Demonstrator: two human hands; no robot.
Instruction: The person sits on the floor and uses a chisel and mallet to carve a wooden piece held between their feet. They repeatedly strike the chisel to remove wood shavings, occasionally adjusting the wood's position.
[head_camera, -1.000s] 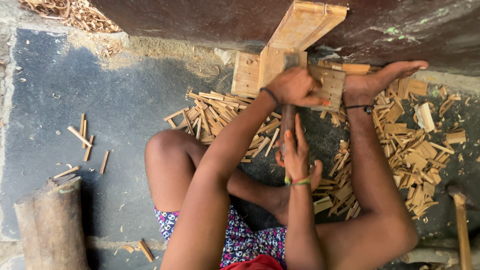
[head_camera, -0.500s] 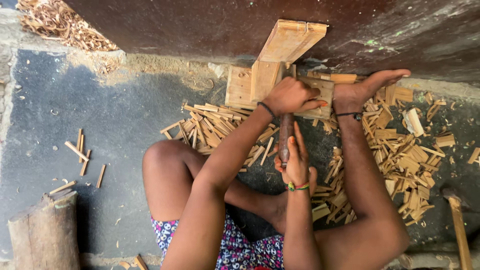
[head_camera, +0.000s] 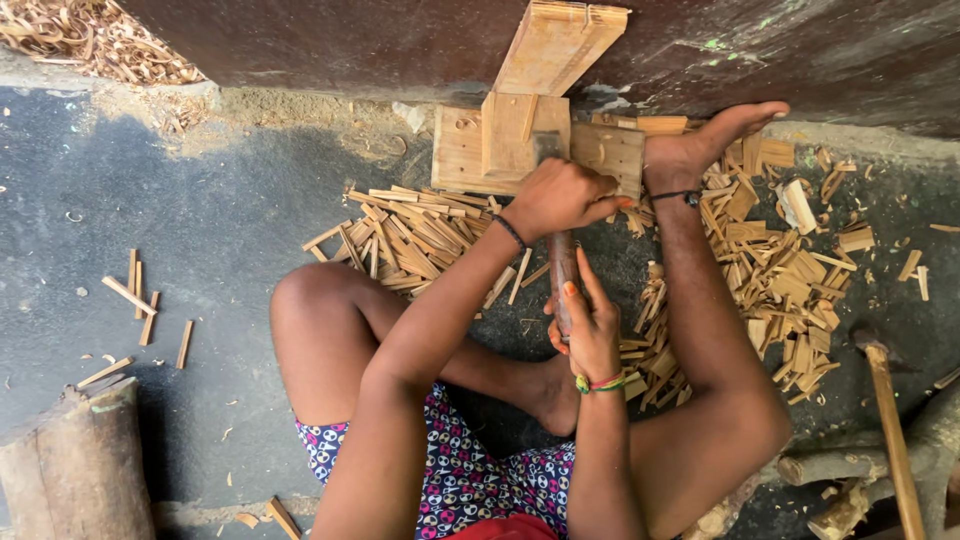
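I sit on the ground with my knees apart. My left hand (head_camera: 560, 195) is closed over the top end of a wooden-handled tool (head_camera: 562, 268), right at the front edge of a flat wooden block (head_camera: 460, 150). A dark metal part (head_camera: 548, 145) shows just beyond the knuckles. My right hand (head_camera: 588, 325) holds the tool's lower end, fingers stretched along the handle. An upright plank (head_camera: 555, 45) leans from the block against the wall. My foot (head_camera: 705, 145) presses against the block's right end.
Heaps of split wooden sticks lie to the left (head_camera: 415, 235) and to the right (head_camera: 780, 270) of the block. A log (head_camera: 80, 470) stands at the bottom left. A long-handled tool (head_camera: 890, 430) lies at the right. Loose sticks (head_camera: 140, 300) and shavings (head_camera: 90, 40) are scattered.
Both hands stay on the tool at the block. The view has shifted slightly, so the block sits a little lower and more to the left in the picture.
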